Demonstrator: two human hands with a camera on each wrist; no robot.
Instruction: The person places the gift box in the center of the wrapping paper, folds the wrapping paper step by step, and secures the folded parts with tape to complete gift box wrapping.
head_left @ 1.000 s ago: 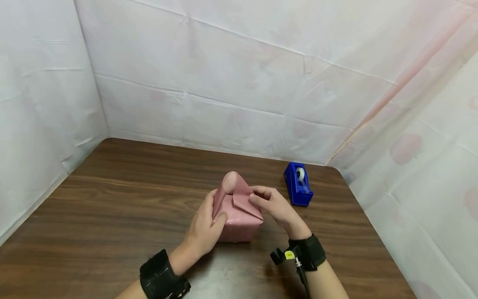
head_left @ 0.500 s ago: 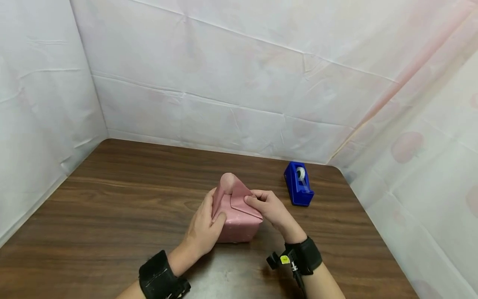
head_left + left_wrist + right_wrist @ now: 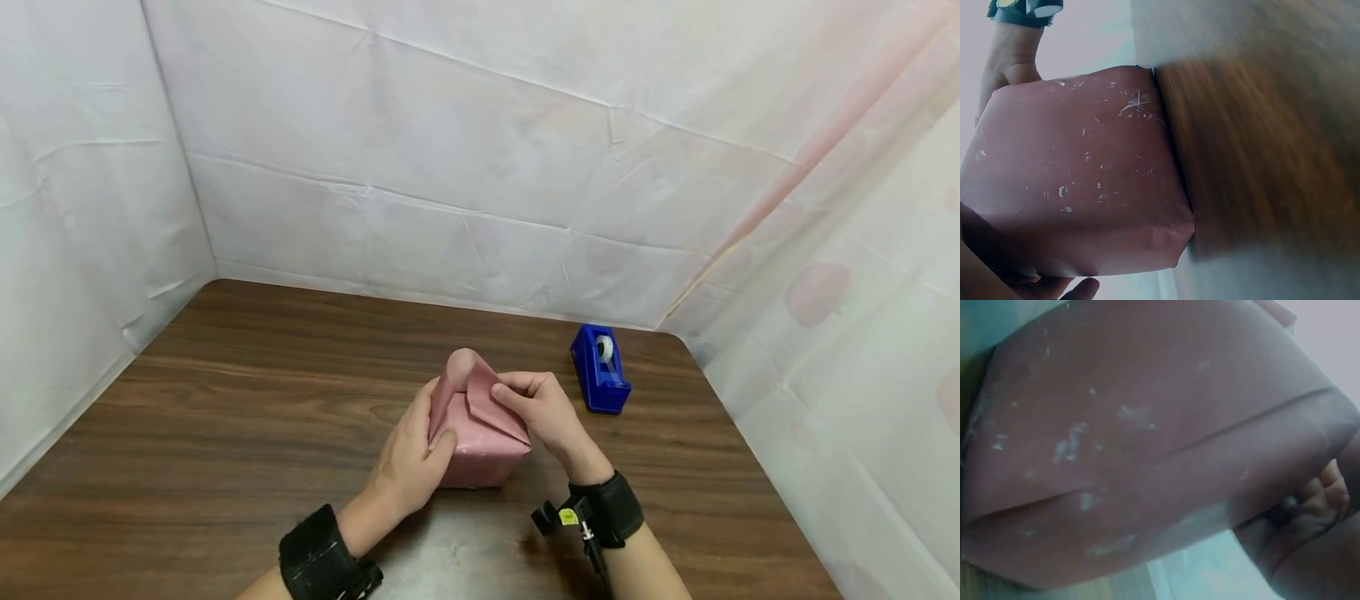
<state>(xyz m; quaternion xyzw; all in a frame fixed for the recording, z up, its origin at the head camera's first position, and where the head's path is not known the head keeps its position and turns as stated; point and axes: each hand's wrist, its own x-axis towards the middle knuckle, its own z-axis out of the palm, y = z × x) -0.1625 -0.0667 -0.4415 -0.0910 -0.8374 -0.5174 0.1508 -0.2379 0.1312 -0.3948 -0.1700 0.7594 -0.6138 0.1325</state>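
Note:
A box wrapped in pink paper (image 3: 483, 460) stands on the table, with a folded flap (image 3: 461, 367) of the paper raised at its top. My left hand (image 3: 405, 458) grips the box from the left, its thumb on the top near the front edge. On the other side, my right hand (image 3: 546, 414) pinches the flap's right part between thumb and fingers. In the left wrist view, the box's side (image 3: 1085, 169) shows scuffed white specks. The right wrist view shows a long crease across the wrapped side (image 3: 1147, 406).
A blue tape dispenser (image 3: 600, 371) with a roll of clear tape stands at the back right of the brown wooden table (image 3: 262, 375). Pale fabric sheets (image 3: 465, 150) hang along the back and both sides.
My right hand has shifted slightly left along the flap and now has a closer pinch on it. My left hand and the box have barely moved.

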